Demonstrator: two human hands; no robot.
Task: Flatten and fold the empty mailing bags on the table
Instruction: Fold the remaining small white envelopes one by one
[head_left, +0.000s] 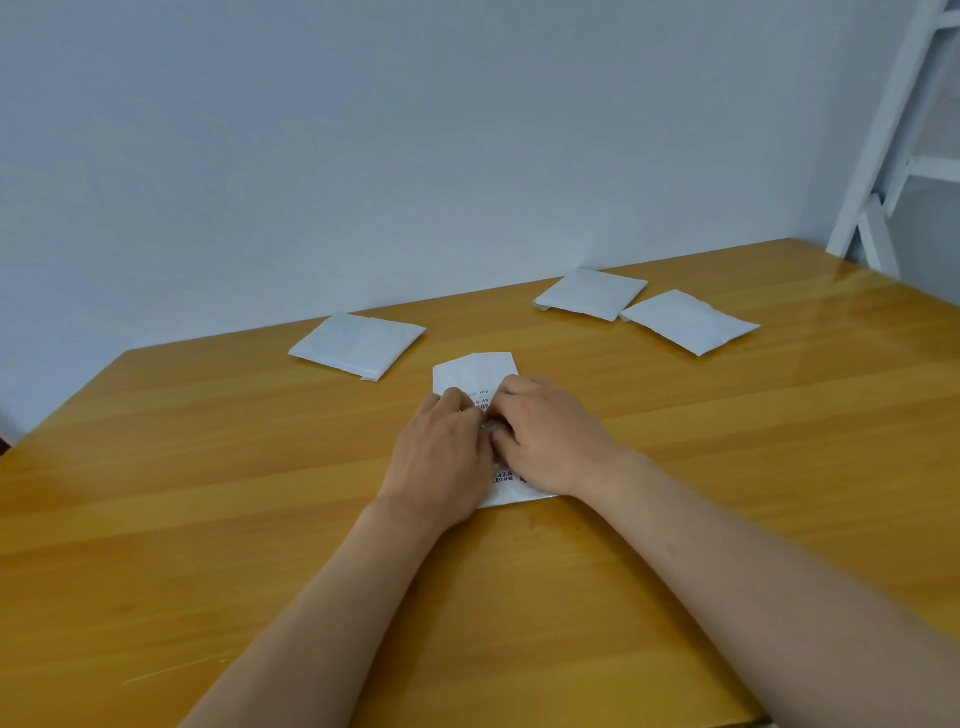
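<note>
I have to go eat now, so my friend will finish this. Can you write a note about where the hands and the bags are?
Left hand and right hand: both on the printed mailing bag at the table's middle, fingers curled into its centre, seemingly pinching a fold.
Done: three folded white bags lie beyond it, one on the left, two touching on the right.
Left: finish folding the printed bag. No other unfolded bags are in view.
</note>
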